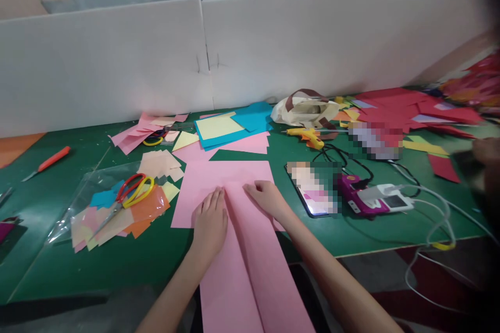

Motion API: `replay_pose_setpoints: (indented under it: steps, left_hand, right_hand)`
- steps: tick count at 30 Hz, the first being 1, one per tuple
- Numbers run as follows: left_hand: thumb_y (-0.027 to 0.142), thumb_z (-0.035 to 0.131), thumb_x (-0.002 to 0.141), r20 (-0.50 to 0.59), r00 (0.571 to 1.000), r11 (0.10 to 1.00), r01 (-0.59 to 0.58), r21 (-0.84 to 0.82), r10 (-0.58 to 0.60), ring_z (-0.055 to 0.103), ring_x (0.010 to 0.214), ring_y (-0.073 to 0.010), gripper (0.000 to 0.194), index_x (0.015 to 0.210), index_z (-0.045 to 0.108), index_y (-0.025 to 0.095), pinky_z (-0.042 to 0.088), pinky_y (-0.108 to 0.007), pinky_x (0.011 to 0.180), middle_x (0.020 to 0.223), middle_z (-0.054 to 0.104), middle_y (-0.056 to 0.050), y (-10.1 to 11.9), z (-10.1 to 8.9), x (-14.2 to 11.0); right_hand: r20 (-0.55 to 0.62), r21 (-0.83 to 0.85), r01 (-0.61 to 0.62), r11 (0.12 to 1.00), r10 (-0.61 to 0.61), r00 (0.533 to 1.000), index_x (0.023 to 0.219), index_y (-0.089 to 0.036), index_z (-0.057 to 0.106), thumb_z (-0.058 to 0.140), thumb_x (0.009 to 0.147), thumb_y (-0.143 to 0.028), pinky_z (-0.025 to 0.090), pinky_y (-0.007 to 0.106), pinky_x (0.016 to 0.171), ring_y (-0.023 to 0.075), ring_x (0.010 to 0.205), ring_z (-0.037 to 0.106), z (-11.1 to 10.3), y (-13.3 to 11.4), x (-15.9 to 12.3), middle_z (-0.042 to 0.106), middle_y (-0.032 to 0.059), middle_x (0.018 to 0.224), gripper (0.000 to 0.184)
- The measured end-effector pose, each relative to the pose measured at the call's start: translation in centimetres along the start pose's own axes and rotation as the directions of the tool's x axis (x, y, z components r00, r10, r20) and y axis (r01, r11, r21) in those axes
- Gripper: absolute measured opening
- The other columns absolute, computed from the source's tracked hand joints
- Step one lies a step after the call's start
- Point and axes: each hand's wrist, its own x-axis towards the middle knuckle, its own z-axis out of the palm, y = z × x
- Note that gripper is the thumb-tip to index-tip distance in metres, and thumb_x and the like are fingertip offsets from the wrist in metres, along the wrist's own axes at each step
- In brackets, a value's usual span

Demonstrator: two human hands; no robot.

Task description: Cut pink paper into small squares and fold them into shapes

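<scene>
Under your left hand (pixel 211 222) and right hand (pixel 269 199), the pink paper (pixel 269 270) looks smooth and matt. To the left of them, the scissors (pixel 119 203) are of shiny metal and plastic, the bag (pixel 67 221) of clear, glossy plastic.

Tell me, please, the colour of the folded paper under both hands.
The folded paper is pink, best seen in the head view.

A phone (pixel 312 190) lies on the green bench (pixel 375 231), a purple socket block (pixel 354 196) just to its right. Beyond the phone are a yellow glue gun (pixel 308 135) and then a cloth bag (pixel 282 114); red sheets (pixel 398 109) lie farther right. Well left of the phone, scissors (pixel 120 201) lie over a clear bag (pixel 66 223) and scraps (pixel 80 226); farther left, a knife (pixel 53 160).
</scene>
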Motion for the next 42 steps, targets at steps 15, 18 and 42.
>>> replay_pose_setpoints:
  steps: [15,18,42]
  left_hand:
    - [0.017,0.043,0.085,-0.059,0.991,0.975,-0.105,0.196,0.118,0.052,0.102,-0.0274,0.042,0.126,0.048,0.009,0.042,-0.041,0.087,0.120,0.056,-0.015,-1.3,-0.2,6.5]
    - [0.015,0.043,0.085,-0.098,0.986,0.979,-0.114,0.170,0.132,0.052,0.102,-0.0272,0.040,0.124,0.049,0.010,0.042,-0.043,0.087,0.116,0.058,-0.015,-1.5,0.1,6.7]
    - [0.014,0.035,0.088,-0.064,0.992,0.993,-0.112,-0.022,0.110,0.051,0.112,-0.0245,0.038,0.124,0.049,0.013,0.045,-0.040,0.091,0.123,0.057,-0.012,-2.0,0.8,7.1]
  right_hand:
    - [0.026,-0.098,0.384,0.918,-0.384,0.923,0.106,-0.018,0.064,0.046,0.080,-0.013,0.045,0.025,0.069,0.0161,0.071,0.063,0.8,1.3,4.1,0.071,0.0049,0.084,0.032]
    - [0.022,-0.101,0.405,0.909,-0.405,0.914,0.095,-0.018,0.069,0.044,0.082,-0.012,0.046,0.027,0.079,0.0187,0.088,0.065,1.3,1.4,3.7,0.071,0.0070,0.098,0.028]
    - [0.048,-0.215,0.345,0.914,-0.343,0.938,0.102,-0.022,0.068,0.042,0.086,-0.017,0.049,0.029,0.081,0.0196,0.092,0.066,1.3,1.1,3.3,0.071,0.0046,0.102,0.030]
